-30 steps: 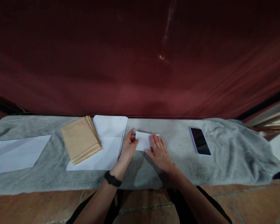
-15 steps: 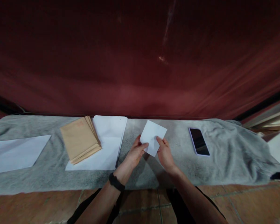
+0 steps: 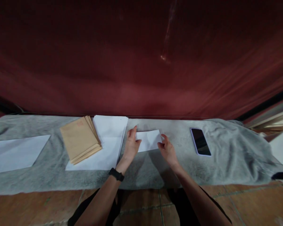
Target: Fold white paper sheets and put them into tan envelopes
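A small folded sheet of white paper (image 3: 148,140) lies flat on the grey cloth, its long side running left to right. At its left end is my left hand (image 3: 131,146), with a dark band on the wrist; the fingers and thumb are apart and the thumb touches or nearly touches the paper. My right hand (image 3: 167,150) curves round the right end, thumb and fingers spread apart at the edge. Neither hand is closed on the sheet. To the left, a stack of brown envelopes (image 3: 80,138) rests partly on a stack of white paper (image 3: 109,153).
A phone in a pale purple case (image 3: 200,142) lies on the grey cloth (image 3: 235,153) to the right. Another white sheet (image 3: 16,153) is at the far left. A dark red upright surface (image 3: 141,69) rises behind; tiled floor (image 3: 141,210) shows in front.
The folded paper, held up and tilted in both hands before, now lies flat on the cloth and shows a narrower shape. Both hands have loosened and moved to its ends.
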`<action>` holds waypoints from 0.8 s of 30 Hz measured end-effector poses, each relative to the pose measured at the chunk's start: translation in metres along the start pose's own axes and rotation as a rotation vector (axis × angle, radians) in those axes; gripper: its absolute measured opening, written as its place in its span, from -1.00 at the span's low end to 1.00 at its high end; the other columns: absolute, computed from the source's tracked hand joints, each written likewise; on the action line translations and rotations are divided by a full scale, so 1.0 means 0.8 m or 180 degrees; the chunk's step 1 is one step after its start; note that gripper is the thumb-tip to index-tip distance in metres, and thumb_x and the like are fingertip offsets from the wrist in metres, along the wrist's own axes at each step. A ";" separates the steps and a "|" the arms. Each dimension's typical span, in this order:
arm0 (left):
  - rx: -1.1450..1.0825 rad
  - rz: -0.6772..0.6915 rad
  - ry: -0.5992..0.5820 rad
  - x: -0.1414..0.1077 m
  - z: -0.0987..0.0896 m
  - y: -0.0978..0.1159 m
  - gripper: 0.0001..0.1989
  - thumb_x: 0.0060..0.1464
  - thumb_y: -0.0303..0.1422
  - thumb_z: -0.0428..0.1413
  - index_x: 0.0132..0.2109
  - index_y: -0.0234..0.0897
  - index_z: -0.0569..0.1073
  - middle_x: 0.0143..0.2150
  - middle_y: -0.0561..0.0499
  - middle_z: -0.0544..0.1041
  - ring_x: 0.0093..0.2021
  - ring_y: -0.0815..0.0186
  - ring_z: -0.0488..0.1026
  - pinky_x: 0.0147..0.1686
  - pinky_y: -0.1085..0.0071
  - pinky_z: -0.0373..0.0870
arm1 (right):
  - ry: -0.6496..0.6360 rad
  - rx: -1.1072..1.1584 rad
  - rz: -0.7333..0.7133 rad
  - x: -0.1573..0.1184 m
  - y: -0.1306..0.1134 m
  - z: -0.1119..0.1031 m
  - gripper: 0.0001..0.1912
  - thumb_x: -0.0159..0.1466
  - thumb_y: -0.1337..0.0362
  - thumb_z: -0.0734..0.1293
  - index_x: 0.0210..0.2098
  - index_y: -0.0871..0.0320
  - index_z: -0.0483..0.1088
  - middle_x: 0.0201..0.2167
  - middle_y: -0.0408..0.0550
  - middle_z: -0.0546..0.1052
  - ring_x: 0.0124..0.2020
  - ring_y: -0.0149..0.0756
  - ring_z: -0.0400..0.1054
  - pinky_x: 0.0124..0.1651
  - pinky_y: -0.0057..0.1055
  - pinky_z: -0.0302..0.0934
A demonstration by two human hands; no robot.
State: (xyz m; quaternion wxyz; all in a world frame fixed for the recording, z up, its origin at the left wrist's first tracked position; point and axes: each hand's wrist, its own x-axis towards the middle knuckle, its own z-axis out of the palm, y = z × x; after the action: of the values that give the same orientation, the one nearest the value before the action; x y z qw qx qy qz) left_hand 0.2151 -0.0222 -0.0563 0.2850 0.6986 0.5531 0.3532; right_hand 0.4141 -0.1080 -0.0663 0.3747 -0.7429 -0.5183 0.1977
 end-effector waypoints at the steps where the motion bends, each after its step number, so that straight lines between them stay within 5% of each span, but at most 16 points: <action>1: 0.0122 0.0074 0.0013 0.000 0.001 0.001 -0.22 0.01 -0.60 0.17 0.39 -0.18 0.26 0.25 -0.15 0.37 0.23 0.13 0.42 0.26 0.17 0.38 | -0.0033 -0.0325 -0.0104 -0.004 -0.001 0.001 -0.47 0.31 0.27 0.21 0.27 0.16 0.28 -0.33 -0.05 0.61 -0.34 -0.16 0.51 -0.25 -0.30 0.33; 8: 0.0730 0.0316 -0.0051 -0.012 0.015 0.011 -0.42 0.13 -0.62 0.01 0.29 -0.32 0.38 0.41 -0.26 0.21 0.35 0.04 0.31 0.36 0.10 0.29 | -0.0245 -0.1383 -0.0407 -0.013 -0.012 -0.001 -0.56 0.40 0.33 0.17 0.24 0.16 0.34 -0.06 0.10 0.64 -0.09 -0.10 0.55 0.01 -0.25 0.35; 24: 0.1253 0.0384 -0.0145 -0.029 0.015 0.022 -0.48 0.21 -0.59 -0.07 0.29 -0.36 0.38 0.42 -0.29 0.24 0.39 -0.01 0.24 0.33 0.02 0.29 | -0.0298 -0.1576 -0.0448 -0.011 -0.016 -0.012 -0.62 0.40 0.31 0.23 0.17 0.13 0.42 -0.06 0.10 0.61 -0.03 -0.06 0.49 0.08 -0.18 0.31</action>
State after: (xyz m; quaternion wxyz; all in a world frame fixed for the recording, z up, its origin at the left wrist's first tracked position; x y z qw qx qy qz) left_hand 0.2317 -0.0487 -0.0537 0.1337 0.7805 0.5620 0.2389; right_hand 0.4092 -0.1170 -0.0515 0.1699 -0.7641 -0.6181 0.0725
